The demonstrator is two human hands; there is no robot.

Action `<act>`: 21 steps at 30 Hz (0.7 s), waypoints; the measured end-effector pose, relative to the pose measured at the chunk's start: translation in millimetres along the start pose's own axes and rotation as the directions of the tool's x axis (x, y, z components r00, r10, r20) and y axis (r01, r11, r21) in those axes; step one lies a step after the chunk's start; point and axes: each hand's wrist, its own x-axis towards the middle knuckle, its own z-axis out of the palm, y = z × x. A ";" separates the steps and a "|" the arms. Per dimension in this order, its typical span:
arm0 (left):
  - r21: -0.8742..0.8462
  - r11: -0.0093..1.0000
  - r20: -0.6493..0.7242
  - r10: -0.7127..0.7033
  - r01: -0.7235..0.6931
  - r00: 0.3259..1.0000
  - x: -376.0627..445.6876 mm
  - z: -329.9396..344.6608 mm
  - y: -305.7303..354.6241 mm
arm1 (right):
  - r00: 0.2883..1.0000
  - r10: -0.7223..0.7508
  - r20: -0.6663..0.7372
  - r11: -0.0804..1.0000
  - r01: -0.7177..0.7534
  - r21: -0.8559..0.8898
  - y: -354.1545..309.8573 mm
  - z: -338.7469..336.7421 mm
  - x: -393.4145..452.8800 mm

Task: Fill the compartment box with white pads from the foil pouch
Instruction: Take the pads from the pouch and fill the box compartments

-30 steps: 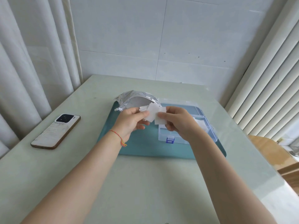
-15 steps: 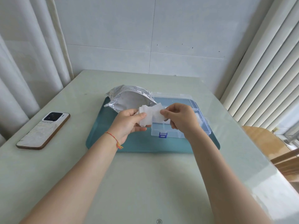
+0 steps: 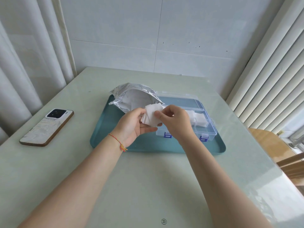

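l hand [image 3: 133, 124]: cradles white pads [image 3: 152, 116] stack, fingers curled under
r hand [image 3: 173, 121]: thumb+fingers pinch top pad
compartment box [image 3: 206, 129]: open, just right of/behind r fingers; r hand nearer

Both bare forearms reach forward from the lower edge of the view and meet in the middle. The left hand [image 3: 131, 124] is turned palm up and partly cupped, its fingers curled under a small stack of white pads [image 3: 152, 116], with a red thread bracelet [image 3: 117, 142] on its wrist. The right hand [image 3: 174, 120] is turned knuckles up, its thumb and fingertips pinching the top pad's right edge.
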 end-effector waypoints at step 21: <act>0.015 0.997 -0.093 0.073 -0.072 0.993 2.7 -0.7 -6.6 | 1.000 -0.023 0.004 0.971 0.023 -0.238 1.4 0.2 -1.5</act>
